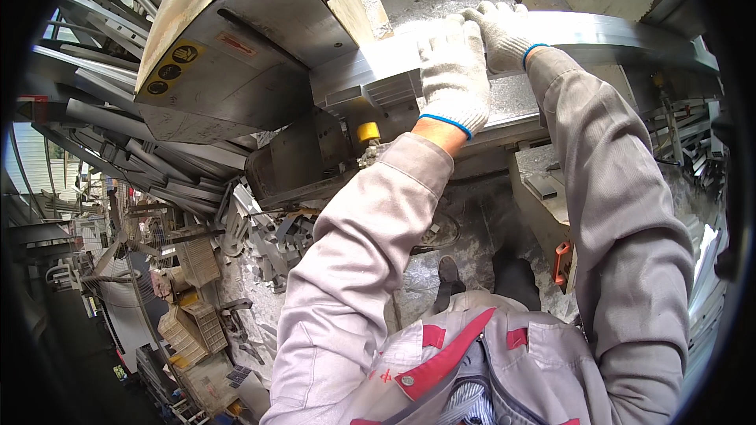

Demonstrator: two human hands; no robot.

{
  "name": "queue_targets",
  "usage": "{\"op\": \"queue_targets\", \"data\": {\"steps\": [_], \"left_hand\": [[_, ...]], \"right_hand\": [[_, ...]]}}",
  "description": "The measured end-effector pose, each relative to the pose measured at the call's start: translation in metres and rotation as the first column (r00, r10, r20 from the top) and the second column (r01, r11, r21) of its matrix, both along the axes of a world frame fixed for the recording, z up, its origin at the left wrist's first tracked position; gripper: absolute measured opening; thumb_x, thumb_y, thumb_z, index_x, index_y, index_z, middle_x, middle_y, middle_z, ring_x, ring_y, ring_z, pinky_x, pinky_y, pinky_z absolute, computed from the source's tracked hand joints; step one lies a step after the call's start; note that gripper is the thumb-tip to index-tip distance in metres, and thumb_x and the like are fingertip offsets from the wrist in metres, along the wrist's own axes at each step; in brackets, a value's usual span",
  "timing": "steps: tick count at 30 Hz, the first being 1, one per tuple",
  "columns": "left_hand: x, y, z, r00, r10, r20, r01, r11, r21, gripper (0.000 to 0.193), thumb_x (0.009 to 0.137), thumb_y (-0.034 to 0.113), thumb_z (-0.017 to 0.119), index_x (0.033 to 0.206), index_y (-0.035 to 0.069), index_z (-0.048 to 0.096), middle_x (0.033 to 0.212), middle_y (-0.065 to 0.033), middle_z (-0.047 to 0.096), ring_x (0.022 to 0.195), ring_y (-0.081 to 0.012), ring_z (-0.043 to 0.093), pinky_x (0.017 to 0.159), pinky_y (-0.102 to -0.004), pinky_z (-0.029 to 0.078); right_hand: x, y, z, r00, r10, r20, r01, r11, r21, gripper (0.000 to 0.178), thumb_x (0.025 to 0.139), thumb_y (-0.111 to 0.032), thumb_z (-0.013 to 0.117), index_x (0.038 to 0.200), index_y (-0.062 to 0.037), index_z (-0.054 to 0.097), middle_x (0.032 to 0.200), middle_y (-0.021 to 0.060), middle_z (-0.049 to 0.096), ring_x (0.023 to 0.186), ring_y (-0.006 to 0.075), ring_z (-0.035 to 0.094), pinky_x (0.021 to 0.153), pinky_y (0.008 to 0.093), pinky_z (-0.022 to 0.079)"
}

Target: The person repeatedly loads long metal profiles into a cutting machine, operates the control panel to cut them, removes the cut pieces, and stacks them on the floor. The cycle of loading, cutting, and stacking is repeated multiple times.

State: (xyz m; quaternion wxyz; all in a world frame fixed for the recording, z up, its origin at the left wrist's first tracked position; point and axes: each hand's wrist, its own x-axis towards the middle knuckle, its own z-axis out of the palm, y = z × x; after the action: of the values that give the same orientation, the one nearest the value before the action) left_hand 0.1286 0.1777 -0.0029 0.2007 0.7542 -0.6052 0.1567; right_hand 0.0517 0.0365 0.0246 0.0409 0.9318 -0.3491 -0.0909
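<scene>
We are resting our left hand [455,71] nearly flat and right hand [498,35] half-curled on the far metal profile [587,29], right of the machine guard [244,63], perhaps risking slippage if pressure is uneven.

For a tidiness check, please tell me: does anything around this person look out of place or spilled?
Yes: below the machine housing in this view, short metal pieces lie jumbled, pointing in different directions, as if dropped there.
</scene>
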Motion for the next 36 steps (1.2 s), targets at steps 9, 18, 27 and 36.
{"op": "queue_targets", "data": {"steps": [9,18,27,36], "left_hand": [[0.018,-0.059,-0.029,0.978,0.147,0.146,-0.177,0.959,0.223,0.043,0.108,0.025,0.057,0.149,0.011,0.059,0.141,-0.0139,0.066,0.134,-0.0330,0.060,0.121,-0.0528,0.039],[0.016,-0.056,-0.018,0.978,0.188,0.091,-0.206,0.934,0.290,0.061,0.092,0.020,0.079,0.149,0.010,0.057,0.142,-0.0150,0.064,0.138,-0.0359,0.058,0.127,-0.0515,0.038],[0.015,-0.053,-0.020,0.978,0.193,0.073,-0.206,0.944,0.258,0.075,0.082,0.007,0.086,0.150,0.012,0.057,0.145,-0.0158,0.064,0.139,-0.0411,0.056,0.128,-0.0522,0.039],[0.024,-0.055,-0.028,0.968,0.252,0.004,-0.243,0.929,0.279,0.081,0.076,0.003,0.084,0.152,0.015,0.058,0.147,-0.0155,0.064,0.142,-0.0429,0.055,0.126,-0.0514,0.043]], "right_hand": [[-0.019,-0.018,-0.003,0.977,0.057,0.208,-0.093,0.981,0.172,0.078,0.082,-0.038,0.089,0.154,-0.0219,0.065,0.151,0.0162,0.062,0.148,0.0374,0.055,0.127,0.0716,0.027],[-0.145,-0.077,-0.002,0.648,0.411,0.641,-0.342,0.909,-0.237,0.074,0.076,-0.028,0.095,0.144,-0.0200,0.065,0.146,0.0077,0.061,0.148,0.0345,0.051,0.128,0.0635,0.033],[-0.399,-0.371,0.182,0.529,-0.043,0.847,0.705,0.578,-0.411,0.078,0.083,-0.051,0.093,0.146,-0.0109,0.072,0.152,0.0193,0.069,0.138,0.0391,0.066,0.116,0.0531,0.054],[-0.445,-0.462,0.213,0.427,-0.452,0.783,0.646,0.759,0.087,0.100,0.080,-0.061,0.091,0.154,-0.0003,0.065,0.148,0.0251,0.071,0.138,0.0406,0.069,0.119,0.0457,0.054]]}}
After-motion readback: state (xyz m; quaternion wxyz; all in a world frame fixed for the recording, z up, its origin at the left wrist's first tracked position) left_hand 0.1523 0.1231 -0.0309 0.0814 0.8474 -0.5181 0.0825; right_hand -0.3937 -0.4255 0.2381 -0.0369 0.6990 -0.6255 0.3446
